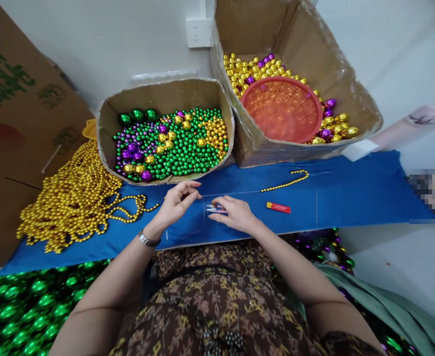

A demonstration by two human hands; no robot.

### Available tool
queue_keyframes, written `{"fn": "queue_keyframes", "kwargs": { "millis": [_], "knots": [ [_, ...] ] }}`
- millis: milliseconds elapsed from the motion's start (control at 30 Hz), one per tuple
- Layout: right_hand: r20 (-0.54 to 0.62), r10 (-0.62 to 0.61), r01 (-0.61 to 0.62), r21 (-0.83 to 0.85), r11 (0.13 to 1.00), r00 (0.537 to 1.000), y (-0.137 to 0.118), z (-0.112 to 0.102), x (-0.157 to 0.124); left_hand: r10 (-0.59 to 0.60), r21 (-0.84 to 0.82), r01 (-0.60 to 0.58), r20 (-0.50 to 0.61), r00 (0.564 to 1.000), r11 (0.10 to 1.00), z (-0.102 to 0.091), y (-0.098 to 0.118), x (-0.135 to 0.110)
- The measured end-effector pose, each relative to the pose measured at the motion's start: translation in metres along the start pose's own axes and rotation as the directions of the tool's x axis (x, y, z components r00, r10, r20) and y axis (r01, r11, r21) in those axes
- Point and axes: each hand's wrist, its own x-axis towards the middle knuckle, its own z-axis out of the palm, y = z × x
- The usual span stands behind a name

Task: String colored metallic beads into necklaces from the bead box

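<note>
My left hand [177, 201], with a watch [149, 239] on its wrist, pinches a thin thread [235, 193] between thumb and fingertips. To the right the thread runs to a short string of gold beads [284, 184] that curls back at its far end. My right hand [235, 213] is closed round small thread snips [216, 209]. Their pointed blades stand apart and face left, just below the thread. A red lighter [278, 207] with a yellow end lies to the right of my right hand.
A blue cloth [362, 193] covers the table. Gold bead strings [76, 198] are heaped on the left. Behind stand a box [108, 133] of mixed beads and a taller box [247, 148] with a red basket [282, 109]. Green beads [27, 306] lie below the table's edge.
</note>
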Motion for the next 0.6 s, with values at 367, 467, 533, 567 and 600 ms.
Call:
{"fn": "queue_keyframes", "kwargs": {
  "millis": [367,467,533,567,600],
  "knots": [
    [-0.058,-0.009,-0.001,-0.178,0.984,0.998,-0.017,-0.01,0.01,0.104,0.256,-0.124,0.091,0.99,0.959,0.004,0.004,-0.004],
    [-0.032,-0.003,-0.005,-0.227,0.974,0.999,-0.018,-0.008,0.013,0.112,0.284,-0.136,0.098,0.989,0.949,0.005,0.005,-0.005],
    [-0.021,0.004,-0.009,-0.217,0.976,1.0,-0.014,-0.004,0.012,0.105,0.284,-0.122,0.073,0.992,0.951,0.003,0.004,-0.005],
    [-0.008,0.007,-0.009,-0.203,0.979,1.0,-0.011,-0.001,0.011,0.097,0.278,-0.108,0.054,0.994,0.954,0.003,0.003,-0.005],
    [0.007,0.011,-0.01,-0.188,0.982,1.0,-0.008,0.002,0.01,0.088,0.268,-0.094,0.035,0.996,0.959,0.002,0.003,-0.005]
  ]
}}
